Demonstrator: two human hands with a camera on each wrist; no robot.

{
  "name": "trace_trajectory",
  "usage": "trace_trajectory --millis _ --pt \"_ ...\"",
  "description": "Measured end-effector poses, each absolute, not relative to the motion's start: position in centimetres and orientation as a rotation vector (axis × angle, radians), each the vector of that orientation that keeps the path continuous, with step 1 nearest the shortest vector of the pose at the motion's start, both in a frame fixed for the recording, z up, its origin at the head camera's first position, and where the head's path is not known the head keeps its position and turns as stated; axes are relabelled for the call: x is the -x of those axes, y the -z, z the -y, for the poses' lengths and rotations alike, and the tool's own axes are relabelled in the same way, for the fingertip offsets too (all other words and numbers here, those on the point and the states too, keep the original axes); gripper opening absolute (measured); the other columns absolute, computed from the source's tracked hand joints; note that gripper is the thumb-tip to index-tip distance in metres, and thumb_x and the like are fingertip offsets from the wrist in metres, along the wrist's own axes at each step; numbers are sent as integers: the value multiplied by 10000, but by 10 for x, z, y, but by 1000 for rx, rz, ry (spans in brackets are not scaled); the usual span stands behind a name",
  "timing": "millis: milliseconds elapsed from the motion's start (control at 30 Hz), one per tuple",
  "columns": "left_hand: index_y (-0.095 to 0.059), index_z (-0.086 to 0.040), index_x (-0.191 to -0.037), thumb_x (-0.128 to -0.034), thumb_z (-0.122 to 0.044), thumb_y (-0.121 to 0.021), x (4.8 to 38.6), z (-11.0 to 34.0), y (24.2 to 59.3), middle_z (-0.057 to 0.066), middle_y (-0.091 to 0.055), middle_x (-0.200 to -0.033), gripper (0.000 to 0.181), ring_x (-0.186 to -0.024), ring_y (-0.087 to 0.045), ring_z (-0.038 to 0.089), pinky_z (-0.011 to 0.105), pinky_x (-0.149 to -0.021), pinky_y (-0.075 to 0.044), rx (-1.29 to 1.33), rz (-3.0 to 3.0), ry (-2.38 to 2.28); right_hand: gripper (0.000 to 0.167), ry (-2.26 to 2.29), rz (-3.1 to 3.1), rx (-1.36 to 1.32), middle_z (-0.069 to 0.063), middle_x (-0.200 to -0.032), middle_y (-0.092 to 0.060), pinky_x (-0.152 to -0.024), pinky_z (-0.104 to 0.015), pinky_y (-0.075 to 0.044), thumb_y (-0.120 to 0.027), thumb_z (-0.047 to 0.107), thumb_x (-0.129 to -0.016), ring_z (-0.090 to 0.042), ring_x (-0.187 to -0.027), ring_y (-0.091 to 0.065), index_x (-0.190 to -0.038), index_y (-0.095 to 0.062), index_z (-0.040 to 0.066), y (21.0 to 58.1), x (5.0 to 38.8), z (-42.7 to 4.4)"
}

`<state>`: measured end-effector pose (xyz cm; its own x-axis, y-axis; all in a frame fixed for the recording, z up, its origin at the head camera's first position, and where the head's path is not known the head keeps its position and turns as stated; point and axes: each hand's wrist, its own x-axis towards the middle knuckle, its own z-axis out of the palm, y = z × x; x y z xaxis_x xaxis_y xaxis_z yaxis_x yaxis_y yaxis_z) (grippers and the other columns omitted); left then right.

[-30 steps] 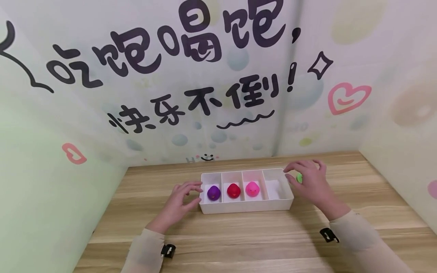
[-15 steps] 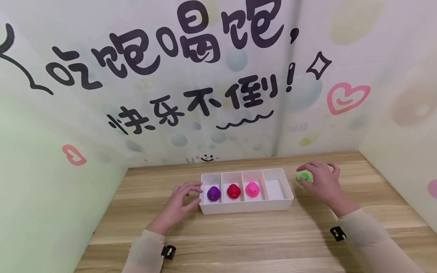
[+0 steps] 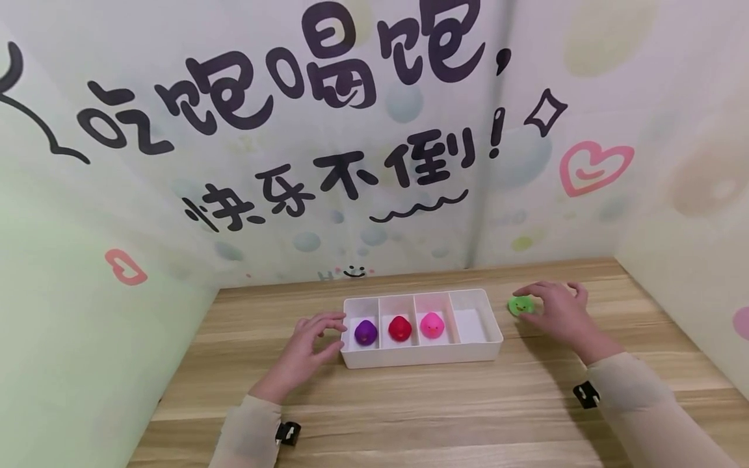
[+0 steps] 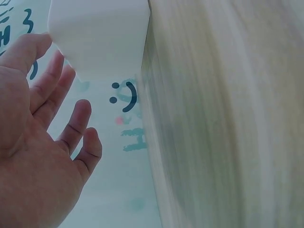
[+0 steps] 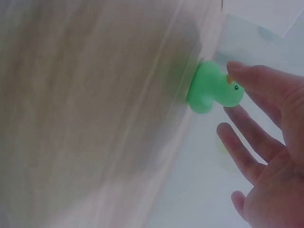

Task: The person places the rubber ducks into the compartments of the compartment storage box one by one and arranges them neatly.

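A long white box (image 3: 421, 356) with several compartments in a row stands on the table. From its left end, they hold a purple toy duck (image 3: 365, 333), a red toy duck (image 3: 400, 329) and a pink toy duck (image 3: 432, 325); the rightmost one is bare. My left hand (image 3: 304, 349) touches the box's left end with relaxed fingers and thumb. A green toy duck (image 3: 520, 305) sits on the table right of the box. Around it my right hand (image 3: 558, 313) spreads thumb and fingers, seen close to the duck's head in the right wrist view; contact is hard to tell.
The wood-grain table (image 3: 409, 409) reaches back to a printed wall sheet (image 3: 351, 227) with large dark lettering and hearts. Pale side walls close in the left and right.
My right hand has moved right, from the box's right end to around the green duck, which now shows more fully. My left hand stays at the box.
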<state>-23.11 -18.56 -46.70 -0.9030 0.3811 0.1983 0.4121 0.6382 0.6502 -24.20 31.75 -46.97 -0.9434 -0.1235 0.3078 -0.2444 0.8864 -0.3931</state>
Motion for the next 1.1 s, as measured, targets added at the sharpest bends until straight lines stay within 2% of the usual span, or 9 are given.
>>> trace_trajectory --millis 233,400,500,667,1100 --pt "-696 -155 -1200 -942 -151 -753 230 186 467 -14 -602 -1475 265 -1180 -514 280 410 -980 -479 705 2786 1132 346 -628 2796 -240 -189 -1143 -756 -1033 -756 -125 -887 166 -774 -438 -1046 -659 -1093 -758 121 467 244 -317" --pt "-687 -141 -1217 -946 -163 -748 232 185 465 -14 -589 -1489 279 -1194 -508 285 467 -990 -489 714 2794 1139 287 -644 2818 -201 -128 -1010 -773 -1035 -749 -127 -872 184 -800 -376 -984 -664 -1054 -757 116 466 246 -319" --pt "-691 -145 -1202 -945 -152 -750 232 185 465 -12 -597 -1479 264 -1184 -510 279 452 -985 -487 712 2787 1145 267 -653 2832 -199 -111 -972 -764 -1033 -749 -125 -862 180 -814 -364 -977 -659 -1049 -753 117 466 248 -318" --pt "-696 -161 -1186 -942 -145 -755 231 187 467 -8 -610 -1463 252 -1163 -521 290 405 -957 -481 729 2758 1134 257 -657 2842 -201 -117 -966 -756 -1032 -757 -123 -860 165 -815 -369 -972 -655 -1042 -751 113 466 248 -317" --pt "-696 -142 -1197 -940 -146 -753 231 186 467 -1 -606 -1467 263 -1160 -510 270 412 -956 -481 721 2775 1133 268 -632 2768 -250 -124 -996 -767 -1029 -759 -131 -861 132 -798 -371 -971 -655 -1044 -755 119 458 243 -313"
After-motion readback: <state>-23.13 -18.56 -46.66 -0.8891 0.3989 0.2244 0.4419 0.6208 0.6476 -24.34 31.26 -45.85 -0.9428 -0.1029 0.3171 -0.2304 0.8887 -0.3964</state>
